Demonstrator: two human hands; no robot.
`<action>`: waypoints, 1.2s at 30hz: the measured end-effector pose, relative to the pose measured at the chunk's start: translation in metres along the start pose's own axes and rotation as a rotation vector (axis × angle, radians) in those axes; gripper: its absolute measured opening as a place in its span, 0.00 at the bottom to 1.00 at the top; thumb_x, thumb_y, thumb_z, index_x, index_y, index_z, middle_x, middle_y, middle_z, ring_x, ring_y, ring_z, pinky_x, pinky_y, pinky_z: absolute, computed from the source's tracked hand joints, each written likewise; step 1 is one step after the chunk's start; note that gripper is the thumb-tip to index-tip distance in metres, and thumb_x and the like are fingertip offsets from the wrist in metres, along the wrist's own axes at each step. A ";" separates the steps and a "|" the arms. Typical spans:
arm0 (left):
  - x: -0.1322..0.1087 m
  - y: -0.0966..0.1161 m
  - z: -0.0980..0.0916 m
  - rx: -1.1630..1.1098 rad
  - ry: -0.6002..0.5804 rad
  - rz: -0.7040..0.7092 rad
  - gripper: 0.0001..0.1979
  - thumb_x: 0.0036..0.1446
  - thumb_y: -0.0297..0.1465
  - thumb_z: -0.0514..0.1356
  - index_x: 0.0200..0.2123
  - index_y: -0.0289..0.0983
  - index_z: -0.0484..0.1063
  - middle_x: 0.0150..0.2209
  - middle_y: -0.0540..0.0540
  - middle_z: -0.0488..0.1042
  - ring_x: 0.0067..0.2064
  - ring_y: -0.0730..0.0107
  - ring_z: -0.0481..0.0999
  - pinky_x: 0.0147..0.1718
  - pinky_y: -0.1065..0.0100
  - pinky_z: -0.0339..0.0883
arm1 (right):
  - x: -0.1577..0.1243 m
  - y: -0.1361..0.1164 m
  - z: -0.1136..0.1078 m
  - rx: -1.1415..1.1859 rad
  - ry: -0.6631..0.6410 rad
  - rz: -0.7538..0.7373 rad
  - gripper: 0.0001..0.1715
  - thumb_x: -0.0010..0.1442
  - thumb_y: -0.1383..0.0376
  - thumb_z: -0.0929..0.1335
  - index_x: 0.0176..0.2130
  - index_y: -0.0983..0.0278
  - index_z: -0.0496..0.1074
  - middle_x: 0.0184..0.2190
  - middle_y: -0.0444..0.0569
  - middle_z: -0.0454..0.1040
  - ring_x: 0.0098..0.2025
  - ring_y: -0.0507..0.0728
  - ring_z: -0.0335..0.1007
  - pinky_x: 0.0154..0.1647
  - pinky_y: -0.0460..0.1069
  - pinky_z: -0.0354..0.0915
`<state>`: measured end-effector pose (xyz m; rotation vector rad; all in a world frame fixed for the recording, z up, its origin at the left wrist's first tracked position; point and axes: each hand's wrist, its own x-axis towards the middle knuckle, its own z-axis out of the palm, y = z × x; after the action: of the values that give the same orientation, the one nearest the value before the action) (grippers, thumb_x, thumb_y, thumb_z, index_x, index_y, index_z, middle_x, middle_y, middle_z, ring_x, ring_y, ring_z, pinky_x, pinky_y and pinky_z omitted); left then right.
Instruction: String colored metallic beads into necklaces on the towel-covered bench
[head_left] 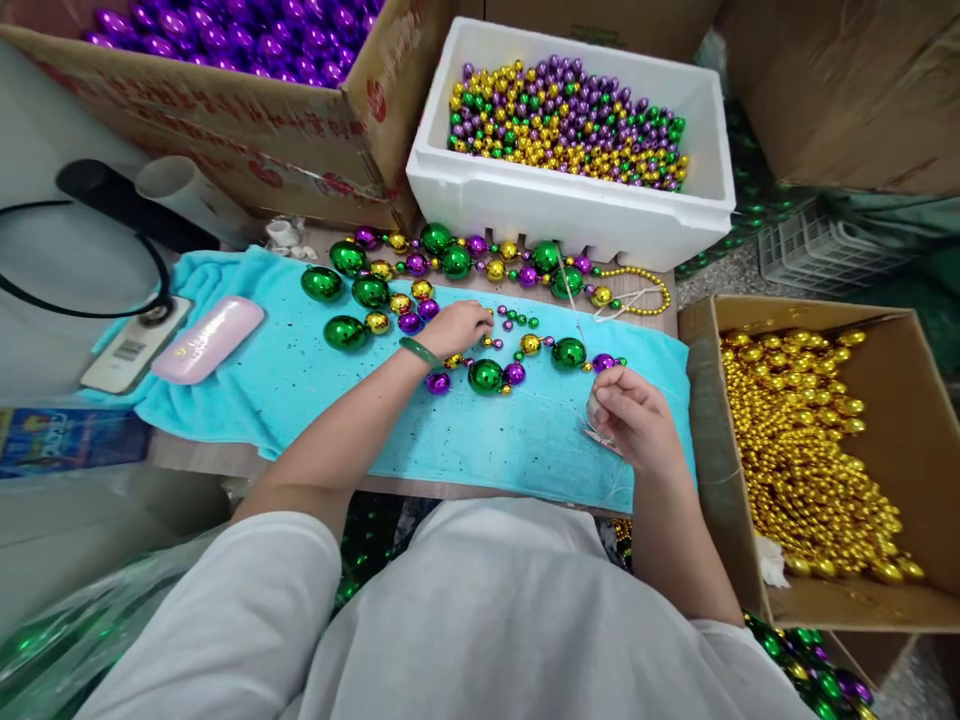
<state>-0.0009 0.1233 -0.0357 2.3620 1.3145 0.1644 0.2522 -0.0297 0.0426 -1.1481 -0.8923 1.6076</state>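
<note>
My left hand, with a green bangle at the wrist, is over the cloth with its fingers pinched beside small loose beads. What sits between the fingertips is too small to make out. Thumb and fingers of my right hand are closed on a thin thread at the right end of the bead row. That row of green, purple and gold beads curves across the turquoise towel between both hands. Larger green beads lie left of my left hand.
Behind the towel stands a white foam box of small mixed beads. Purple beads fill a cardboard box at back left. Gold bead strands lie in another carton at right. A pink case and a phone rest at left.
</note>
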 end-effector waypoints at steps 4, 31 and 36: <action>-0.002 0.001 -0.001 -0.106 -0.031 0.017 0.12 0.52 0.29 0.58 0.38 0.36 0.79 0.41 0.41 0.76 0.45 0.58 0.74 0.49 0.60 0.65 | -0.001 0.012 0.002 -0.089 0.023 0.043 0.13 0.51 0.59 0.72 0.32 0.63 0.67 0.16 0.39 0.64 0.17 0.47 0.55 0.14 0.43 0.48; -0.074 0.025 -0.024 -1.950 0.343 -0.389 0.07 0.55 0.22 0.60 0.38 0.33 0.75 0.33 0.45 0.78 0.31 0.78 0.77 0.32 0.76 0.72 | 0.007 0.049 0.042 -0.316 0.111 0.057 0.13 0.47 0.56 0.69 0.27 0.63 0.68 0.13 0.38 0.60 0.16 0.47 0.52 0.17 0.44 0.48; -0.077 0.028 -0.023 -1.894 0.383 -0.380 0.11 0.50 0.23 0.63 0.39 0.34 0.73 0.33 0.48 0.77 0.31 0.78 0.76 0.34 0.75 0.71 | 0.005 0.049 0.040 -0.336 0.103 0.041 0.13 0.47 0.56 0.70 0.27 0.63 0.68 0.14 0.39 0.61 0.17 0.48 0.53 0.17 0.44 0.50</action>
<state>-0.0279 0.0534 0.0049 0.4683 0.8494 1.1343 0.1998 -0.0406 0.0087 -1.4753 -1.1050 1.4499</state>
